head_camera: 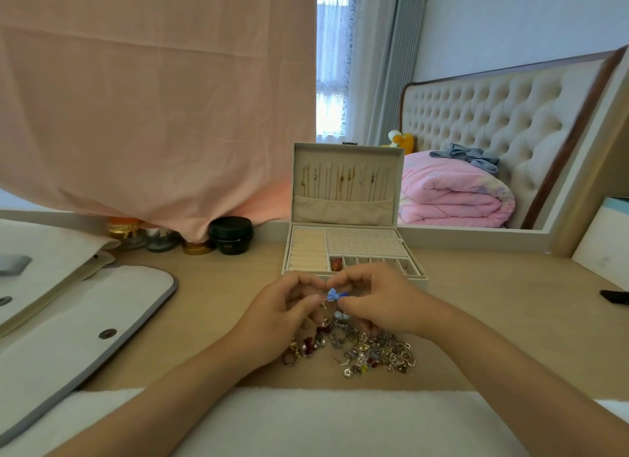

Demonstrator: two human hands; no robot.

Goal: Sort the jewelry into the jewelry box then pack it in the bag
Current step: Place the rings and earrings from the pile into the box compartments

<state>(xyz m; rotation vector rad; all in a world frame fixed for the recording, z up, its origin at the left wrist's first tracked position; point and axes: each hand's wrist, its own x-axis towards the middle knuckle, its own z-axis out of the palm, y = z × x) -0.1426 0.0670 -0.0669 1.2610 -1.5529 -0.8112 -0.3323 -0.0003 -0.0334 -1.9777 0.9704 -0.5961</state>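
A pile of mixed jewelry (371, 352) lies on the wooden desk in front of me. Just above it, my left hand (282, 315) and my right hand (377, 303) are both raised and pinch a small earring with a blue bow (335, 295) between their fingertips. Behind my hands stands the open beige jewelry box (360, 242), lid upright with several necklaces (343, 181) hanging inside. One small front compartment holds a red-orange piece (336, 263). The white bag (78, 307) with grey trim lies flat at the left.
Jars (231, 235) and small bottles (160, 240) stand at the back left under a hanging pink cloth (153, 99). A mirror behind the box reflects a bed. A white block (602, 249) and a dark object (616, 296) lie at the right. A white cloth (323, 419) covers the near edge.
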